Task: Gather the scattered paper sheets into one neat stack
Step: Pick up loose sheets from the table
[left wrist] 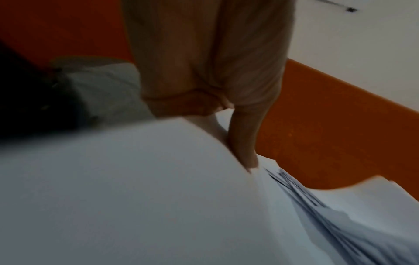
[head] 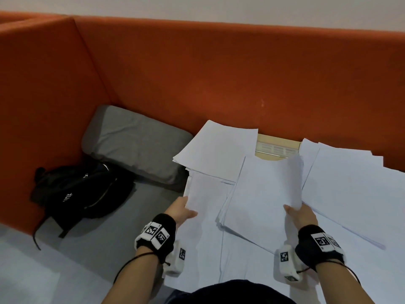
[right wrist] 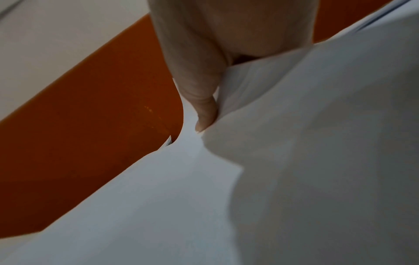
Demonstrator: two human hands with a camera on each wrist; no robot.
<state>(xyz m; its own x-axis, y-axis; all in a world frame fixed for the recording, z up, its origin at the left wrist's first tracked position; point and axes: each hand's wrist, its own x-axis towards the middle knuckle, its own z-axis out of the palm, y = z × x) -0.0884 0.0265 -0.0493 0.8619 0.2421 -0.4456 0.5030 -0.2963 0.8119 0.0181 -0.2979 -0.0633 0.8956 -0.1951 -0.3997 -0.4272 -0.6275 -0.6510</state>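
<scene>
White paper sheets lie spread over the table in the head view. My left hand pinches the near left edge of a bundle of sheets, thumb on top, fingers hidden beneath. My right hand grips the lower right corner of another bundle of sheets, whose right edge curls upward. In the left wrist view the left hand's thumb presses on bent paper. In the right wrist view the right hand's thumb pinches folded paper. More loose sheets fan out at the right, and another pile lies behind.
An orange padded partition walls the back and left. A grey cushion and a black bag lie on the seat at left. A strip of wooden tabletop with a slotted panel shows between the piles.
</scene>
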